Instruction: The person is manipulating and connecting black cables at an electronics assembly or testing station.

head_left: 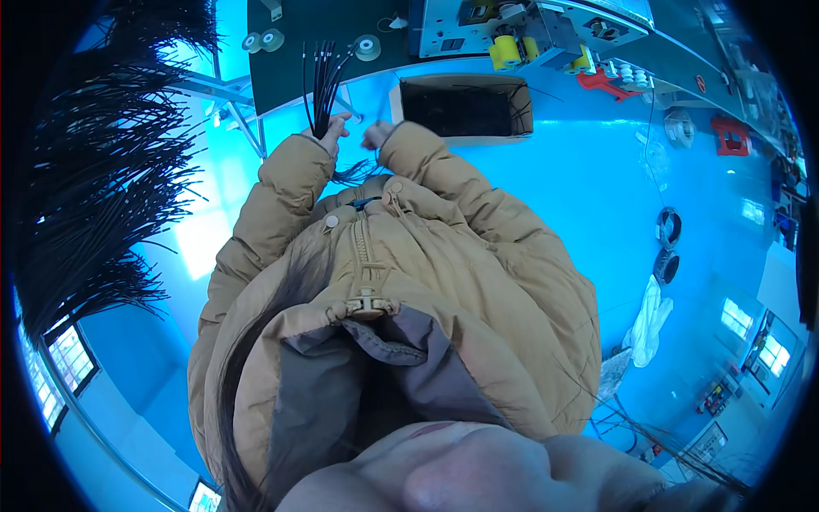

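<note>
My left hand (pixel 335 130) is closed around a bundle of thin black cables (pixel 322 90). Their upper ends fan out above the hand, with light tips on some of them. The lower ends of the same bundle spread out below, close to the front of my tan jacket. Just to the right, my right hand (pixel 376 135) is curled and slightly blurred, apart from the left one. A thin dark strand seems to run down from it towards the lower cable ends. What its fingers hold is too small to make out.
A dark green bench (pixel 299 72) carries white spools (pixel 367 48) and a machine with yellow rollers (pixel 506 53). Below it, a cardboard box (pixel 525 111) holds dark material. Thick masses of black cables (pixel 111 179) hang at left. Red stools (pixel 731 135) stand at right.
</note>
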Demonstrator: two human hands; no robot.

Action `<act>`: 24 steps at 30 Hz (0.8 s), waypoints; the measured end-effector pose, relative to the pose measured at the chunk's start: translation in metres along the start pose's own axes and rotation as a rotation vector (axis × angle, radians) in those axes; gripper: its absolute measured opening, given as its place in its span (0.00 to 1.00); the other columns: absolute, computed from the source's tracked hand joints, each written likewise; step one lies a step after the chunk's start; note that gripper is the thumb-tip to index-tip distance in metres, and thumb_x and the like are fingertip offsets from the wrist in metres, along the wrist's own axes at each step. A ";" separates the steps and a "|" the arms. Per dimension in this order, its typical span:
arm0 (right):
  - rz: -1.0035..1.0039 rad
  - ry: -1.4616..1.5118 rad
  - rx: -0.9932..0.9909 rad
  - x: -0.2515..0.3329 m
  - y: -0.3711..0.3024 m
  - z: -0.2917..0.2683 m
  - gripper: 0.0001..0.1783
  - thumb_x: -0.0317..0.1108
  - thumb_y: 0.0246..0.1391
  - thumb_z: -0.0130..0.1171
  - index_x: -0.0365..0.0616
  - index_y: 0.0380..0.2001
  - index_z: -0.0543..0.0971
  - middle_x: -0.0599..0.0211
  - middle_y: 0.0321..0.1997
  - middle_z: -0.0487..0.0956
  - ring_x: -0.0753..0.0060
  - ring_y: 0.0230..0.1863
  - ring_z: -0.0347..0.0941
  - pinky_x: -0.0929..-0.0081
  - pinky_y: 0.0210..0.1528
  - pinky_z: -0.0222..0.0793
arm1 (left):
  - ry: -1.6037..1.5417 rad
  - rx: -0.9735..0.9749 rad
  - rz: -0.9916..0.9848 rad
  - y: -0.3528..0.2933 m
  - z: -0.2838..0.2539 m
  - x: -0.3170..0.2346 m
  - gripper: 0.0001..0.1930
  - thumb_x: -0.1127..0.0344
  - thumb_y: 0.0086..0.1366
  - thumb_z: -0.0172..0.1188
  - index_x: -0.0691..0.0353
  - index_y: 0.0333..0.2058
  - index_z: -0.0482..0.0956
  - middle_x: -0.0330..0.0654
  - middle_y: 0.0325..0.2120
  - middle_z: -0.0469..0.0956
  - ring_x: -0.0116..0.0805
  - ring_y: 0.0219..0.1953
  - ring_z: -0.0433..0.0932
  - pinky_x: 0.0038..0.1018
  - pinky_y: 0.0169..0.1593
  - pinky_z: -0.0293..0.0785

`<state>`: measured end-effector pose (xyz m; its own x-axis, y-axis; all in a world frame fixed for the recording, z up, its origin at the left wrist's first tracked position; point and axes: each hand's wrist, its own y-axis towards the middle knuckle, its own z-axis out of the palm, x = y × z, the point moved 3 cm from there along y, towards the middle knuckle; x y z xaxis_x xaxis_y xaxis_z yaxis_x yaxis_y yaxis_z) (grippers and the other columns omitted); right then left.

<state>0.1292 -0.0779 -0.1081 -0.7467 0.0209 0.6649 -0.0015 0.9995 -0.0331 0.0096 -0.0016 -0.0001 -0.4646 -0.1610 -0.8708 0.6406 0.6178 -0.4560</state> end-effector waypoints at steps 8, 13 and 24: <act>-0.194 -0.172 0.240 0.086 -0.012 -0.037 0.14 0.45 0.50 0.41 0.49 0.35 0.67 0.59 0.28 0.73 0.56 0.30 0.70 0.60 0.32 0.64 | 0.062 0.011 0.079 -0.003 -0.003 0.008 0.21 0.50 0.60 0.44 0.58 0.45 0.68 0.32 0.23 0.67 0.18 0.16 0.60 0.18 0.19 0.57; -0.510 -0.173 0.318 0.094 -0.020 -0.050 0.17 0.46 0.50 0.43 0.48 0.37 0.70 0.60 0.32 0.74 0.58 0.34 0.70 0.63 0.36 0.64 | 0.119 0.000 -0.096 -0.009 -0.012 0.021 0.22 0.46 0.58 0.44 0.60 0.37 0.72 0.31 0.17 0.64 0.19 0.14 0.58 0.17 0.18 0.55; 0.827 1.276 -0.634 -0.091 0.024 -0.073 0.25 0.38 0.48 0.51 0.50 0.49 0.57 0.56 0.44 0.69 0.60 0.45 0.66 0.67 0.37 0.68 | 0.039 -0.054 -0.102 -0.032 -0.012 0.029 0.16 0.54 0.60 0.44 0.60 0.33 0.73 0.31 0.15 0.63 0.19 0.13 0.58 0.17 0.16 0.54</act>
<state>0.2462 -0.0538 -0.1150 0.5898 0.2068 0.7806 0.5891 0.5509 -0.5911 -0.0322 -0.0167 -0.0085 -0.5496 -0.1960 -0.8121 0.5557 0.6401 -0.5306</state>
